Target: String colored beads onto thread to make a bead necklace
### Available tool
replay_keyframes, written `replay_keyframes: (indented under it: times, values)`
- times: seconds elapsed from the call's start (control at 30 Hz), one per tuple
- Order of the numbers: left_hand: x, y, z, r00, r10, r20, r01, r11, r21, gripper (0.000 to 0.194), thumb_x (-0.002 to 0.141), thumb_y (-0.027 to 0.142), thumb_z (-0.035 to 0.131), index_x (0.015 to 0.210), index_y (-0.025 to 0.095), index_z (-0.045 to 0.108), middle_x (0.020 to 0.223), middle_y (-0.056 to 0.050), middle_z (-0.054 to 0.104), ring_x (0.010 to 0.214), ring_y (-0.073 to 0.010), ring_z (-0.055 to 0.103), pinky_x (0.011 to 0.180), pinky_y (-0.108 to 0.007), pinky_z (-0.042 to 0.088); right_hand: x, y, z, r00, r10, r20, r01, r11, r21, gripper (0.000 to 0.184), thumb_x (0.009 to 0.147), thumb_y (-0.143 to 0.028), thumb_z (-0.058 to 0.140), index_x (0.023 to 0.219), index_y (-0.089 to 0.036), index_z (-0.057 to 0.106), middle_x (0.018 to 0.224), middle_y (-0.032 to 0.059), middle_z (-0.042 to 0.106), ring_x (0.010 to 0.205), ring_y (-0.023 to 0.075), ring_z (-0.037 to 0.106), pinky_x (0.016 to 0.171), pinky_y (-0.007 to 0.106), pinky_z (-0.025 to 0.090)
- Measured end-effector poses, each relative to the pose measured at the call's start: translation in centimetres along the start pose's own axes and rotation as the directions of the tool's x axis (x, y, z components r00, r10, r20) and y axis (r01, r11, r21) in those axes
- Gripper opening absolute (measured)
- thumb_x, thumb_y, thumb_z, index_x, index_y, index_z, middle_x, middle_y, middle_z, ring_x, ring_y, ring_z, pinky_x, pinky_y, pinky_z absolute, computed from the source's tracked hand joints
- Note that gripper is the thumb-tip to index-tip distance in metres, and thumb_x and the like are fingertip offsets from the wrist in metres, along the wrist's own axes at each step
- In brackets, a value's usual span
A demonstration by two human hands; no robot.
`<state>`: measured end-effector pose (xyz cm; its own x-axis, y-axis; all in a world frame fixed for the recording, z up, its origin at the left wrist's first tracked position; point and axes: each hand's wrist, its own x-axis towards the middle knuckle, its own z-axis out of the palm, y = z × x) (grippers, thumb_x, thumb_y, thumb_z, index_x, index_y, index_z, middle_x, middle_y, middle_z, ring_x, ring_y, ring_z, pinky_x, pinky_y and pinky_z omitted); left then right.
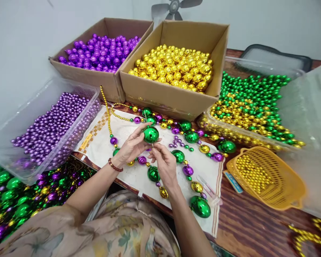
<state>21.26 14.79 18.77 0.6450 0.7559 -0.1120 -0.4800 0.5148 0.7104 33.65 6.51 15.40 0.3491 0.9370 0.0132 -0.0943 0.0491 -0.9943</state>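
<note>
My left hand (132, 146), with a dark red bead bracelet at the wrist, has its fingers wrapped around a large shiny green bead (151, 135). Just below that bead, my right hand (165, 163) pinches a thin pale strand (152, 145); whether it is string or a needle I cannot make out. Strung green, purple and gold beads lie around both hands on a white cloth (96, 146). Among them are a green bead (153, 174) under the right hand and a chain of small gold beads (106, 107) to the left.
Cardboard boxes of purple beads (101, 53) and gold beads (176, 67) stand behind. Clear tubs flank them, holding small purple beads (50, 128) and green-and-gold beads (254, 103). At right are a yellow basket (291, 185) and scissors (207, 187). Finished-looking strands (21, 200) heap lower left.
</note>
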Motion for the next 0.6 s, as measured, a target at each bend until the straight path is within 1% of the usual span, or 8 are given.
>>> replay_keyframes:
  times: [0.07, 0.17, 0.27, 0.33, 0.4, 0.47, 0.53, 0.6]
  values:
    - [0.2, 0.1, 0.0, 1.0, 0.007, -0.011, -0.007, 1.0, 0.005, 0.046, 0.088, 0.035, 0.072, 0.132, 0.029, 0.061, 0.124, -0.009, 0.067, 0.12, -0.0297, 0.065, 0.106, -0.048, 0.05, -0.1, -0.1, -0.3, 0.999, 0.02, 0.046, -0.022, 0.999, 0.034, 0.024, 0.086, -0.033, 0.064, 0.106, -0.02, 0.071, 0.083, 0.0031, 0.072, 0.067, 0.0156, 0.068, 0.054, 0.025, 0.052]
    - [0.5, 0.1, 0.3, 0.999, 0.005, -0.033, -0.004, 1.0, 0.025, 0.043, 0.087, 0.035, 0.073, 0.128, 0.031, 0.063, 0.125, -0.007, 0.066, 0.118, -0.0274, 0.065, 0.106, -0.047, 0.049, -0.2, -0.1, -1.0, 0.992, 0.116, 0.048, -0.121, 0.987, 0.106, 0.023, 0.083, -0.035, 0.066, 0.1, -0.02, 0.071, 0.084, 0.0045, 0.074, 0.071, 0.0182, 0.072, 0.055, 0.026, 0.054]
    - [0.9, -0.5, 0.7, 0.999, -0.033, -0.006, 0.033, 0.994, 0.108, 0.043, 0.087, 0.034, 0.074, 0.129, 0.03, 0.064, 0.124, -0.007, 0.066, 0.112, -0.0234, 0.066, 0.1, -0.04, 0.052, -0.3, 0.0, -1.6, 0.981, 0.188, -0.039, -0.18, 0.972, 0.153, 0.019, 0.081, -0.037, 0.067, 0.086, -0.018, 0.067, 0.077, 0.0035, 0.074, 0.064, 0.0168, 0.07, 0.052, 0.024, 0.051]
    - [1.5, -1.1, 0.7, 0.997, -0.076, 0.023, 0.071, 0.981, 0.179, 0.041, 0.089, 0.038, 0.071, 0.127, 0.026, 0.066, 0.12, -0.009, 0.068, 0.104, -0.0208, 0.066, 0.091, -0.033, 0.053, -0.5, 0.1, -2.0, 0.977, 0.187, -0.101, -0.17, 0.973, 0.154, 0.018, 0.081, -0.036, 0.067, 0.081, -0.018, 0.063, 0.074, 0.0029, 0.073, 0.06, 0.0149, 0.069, 0.05, 0.022, 0.046]
    - [2.8, -1.7, 0.5, 0.996, -0.093, 0.014, 0.086, 0.957, 0.278, 0.036, 0.092, 0.044, 0.065, 0.12, 0.022, 0.071, 0.111, -0.01, 0.07, 0.094, -0.0193, 0.065, 0.084, -0.031, 0.052, -0.8, 0.3, -2.3, 0.976, 0.168, -0.136, -0.147, 0.978, 0.15, 0.018, 0.081, -0.036, 0.066, 0.079, -0.019, 0.061, 0.073, 0.0028, 0.073, 0.059, 0.0139, 0.068, 0.05, 0.021, 0.043]
    - [4.6, -2.5, 0.1, 0.998, -0.057, 0.019, 0.042, 0.896, 0.441, 0.024, 0.088, 0.037, 0.07, 0.104, 0.02, 0.076, 0.1, -0.008, 0.071, 0.089, -0.0188, 0.063, 0.084, -0.03, 0.049, -1.2, 0.5, -2.5, 0.978, 0.148, -0.144, -0.127, 0.981, 0.148, 0.019, 0.082, -0.037, 0.066, 0.08, -0.019, 0.06, 0.074, 0.0028, 0.072, 0.059, 0.0138, 0.067, 0.049, 0.021, 0.042]
    - [6.6, -3.4, -0.4, 0.994, -0.036, 0.102, -0.035, 0.786, 0.617, 0.012, 0.076, 0.018, 0.077, 0.088, 0.02, 0.077, 0.093, -0.006, 0.07, 0.088, -0.0181, 0.061, 0.086, -0.028, 0.046, -1.7, 0.7, -2.6, 0.98, 0.129, -0.149, -0.108, 0.984, 0.143, 0.02, 0.083, -0.038, 0.065, 0.079, -0.019, 0.06, 0.073, 0.0024, 0.072, 0.058, 0.0135, 0.065, 0.049, 0.022, 0.041]
    - [8.6, -4.6, -0.9, 0.968, -0.105, 0.227, -0.09, 0.702, 0.706, 0.02, 0.067, 0.007, 0.077, 0.081, 0.021, 0.075, 0.088, -0.004, 0.069, 0.086, -0.0175, 0.06, 0.084, -0.027, 0.044, -2.2, 0.8, -2.6, 0.98, 0.113, -0.162, -0.092, 0.987, 0.132, 0.019, 0.084, -0.037, 0.064, 0.079, -0.019, 0.059, 0.073, 0.0017, 0.071, 0.057, 0.013, 0.063, 0.05, 0.022, 0.041]
